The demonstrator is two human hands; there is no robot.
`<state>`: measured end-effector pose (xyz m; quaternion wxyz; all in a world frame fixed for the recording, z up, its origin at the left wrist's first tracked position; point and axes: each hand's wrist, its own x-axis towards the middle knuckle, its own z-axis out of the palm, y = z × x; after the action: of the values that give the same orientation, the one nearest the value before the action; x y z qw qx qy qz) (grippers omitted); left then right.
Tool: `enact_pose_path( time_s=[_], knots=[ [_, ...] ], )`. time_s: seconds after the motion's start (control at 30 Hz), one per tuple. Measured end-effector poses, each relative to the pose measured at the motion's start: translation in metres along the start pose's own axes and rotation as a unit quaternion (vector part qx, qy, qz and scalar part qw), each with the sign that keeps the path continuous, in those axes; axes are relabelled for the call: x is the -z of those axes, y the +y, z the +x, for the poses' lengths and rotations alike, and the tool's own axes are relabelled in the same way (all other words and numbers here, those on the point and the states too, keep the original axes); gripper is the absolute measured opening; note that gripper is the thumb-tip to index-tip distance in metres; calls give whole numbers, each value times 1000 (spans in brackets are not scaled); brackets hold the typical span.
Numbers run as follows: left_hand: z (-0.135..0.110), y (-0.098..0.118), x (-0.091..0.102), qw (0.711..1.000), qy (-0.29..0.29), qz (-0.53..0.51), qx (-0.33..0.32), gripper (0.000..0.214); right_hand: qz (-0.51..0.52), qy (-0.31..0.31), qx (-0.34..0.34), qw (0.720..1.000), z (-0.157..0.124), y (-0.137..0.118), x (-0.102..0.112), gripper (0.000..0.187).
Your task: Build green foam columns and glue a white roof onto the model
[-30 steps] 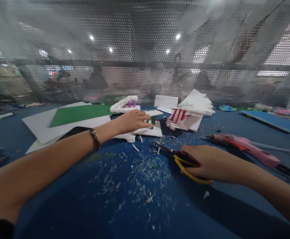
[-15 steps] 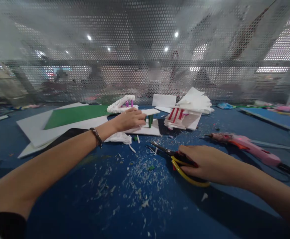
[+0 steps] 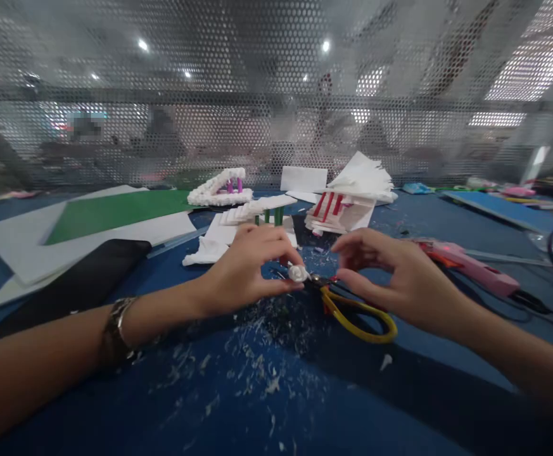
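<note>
My left hand (image 3: pixel 257 263) pinches a small white rolled piece, shaped like a little rosette (image 3: pixel 298 272), between thumb and fingertips. Just to its right, my right hand (image 3: pixel 385 266) is open, thumb and fingers apart with nothing between them. Scissors with yellow-edged handles (image 3: pixel 359 323) lie on the table below the right hand; their blades are partly hidden behind the rosette and left hand. Behind the left hand stands a white stepped model (image 3: pixel 247 209) on dark green posts, partly covered by that hand. A crumpled white scrap (image 3: pixel 204 251) lies at its left.
A pink hot glue gun (image 3: pixel 476 267) with its cord lies at right. White models with purple posts (image 3: pixel 220 190) and red strips (image 3: pixel 326 212) stand behind. White and green sheets (image 3: pixel 114 212) lie at left, near a black flat object (image 3: pixel 109 269). White shavings litter the blue table (image 3: pixel 185 405).
My left hand has come off the green-posted model toward me and now holds the white rosette. My right hand has let go of the scissors and lifted. The view has shifted slightly.
</note>
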<state>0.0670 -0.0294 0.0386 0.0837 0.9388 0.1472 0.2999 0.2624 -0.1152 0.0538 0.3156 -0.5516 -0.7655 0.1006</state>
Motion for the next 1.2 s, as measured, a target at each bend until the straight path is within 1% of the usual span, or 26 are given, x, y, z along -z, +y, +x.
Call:
enact_pose_path(
  time_s=[0.03,0.1,0.2,0.3,0.43,0.53,0.6,0.7,0.8,0.9,0.97,1.03,1.13,1.2],
  knots=[
    [-1,1,-3,1000,-6,-22,16,13,52,12,4,999,-1,0,-6,22],
    [-2,2,-9,997,-15,-59,48,16,119,6,14,993,-3,-1,-18,23],
    [-5,3,-17,992,-22,-93,88,15,159,-19,8,987,-6,-3,-31,22],
    [-6,4,-21,991,-31,-77,104,17,187,-35,-16,982,-7,-5,-37,20],
    [-8,8,-24,994,-38,-27,95,19,186,-40,-40,981,-6,-6,-40,15],
    [-10,10,-26,993,-44,-27,105,17,155,-38,-52,986,-5,-6,-41,8],
    [-11,11,-27,992,-46,-36,112,16,144,-38,-53,987,-5,-6,-42,6],
    [-12,14,-26,991,-31,-54,122,15,158,-31,-59,985,-5,-7,-42,7],
    [-13,16,-25,987,6,-72,146,19,193,-10,-65,979,-6,-8,-41,8],
    [-13,16,-24,984,35,-68,163,16,224,9,-69,972,-6,-8,-41,7],
    [-13,14,-23,984,38,-68,158,14,243,10,-67,968,-7,-7,-41,7],
    [-13,12,-23,987,38,-67,139,13,250,7,-61,966,-7,-7,-41,12],
    [-13,9,-23,992,36,-61,107,11,224,7,-51,973,-8,-5,-41,19],
    [-14,9,-24,993,29,-54,98,9,201,16,-50,978,-8,-5,-41,17]
  ],
)
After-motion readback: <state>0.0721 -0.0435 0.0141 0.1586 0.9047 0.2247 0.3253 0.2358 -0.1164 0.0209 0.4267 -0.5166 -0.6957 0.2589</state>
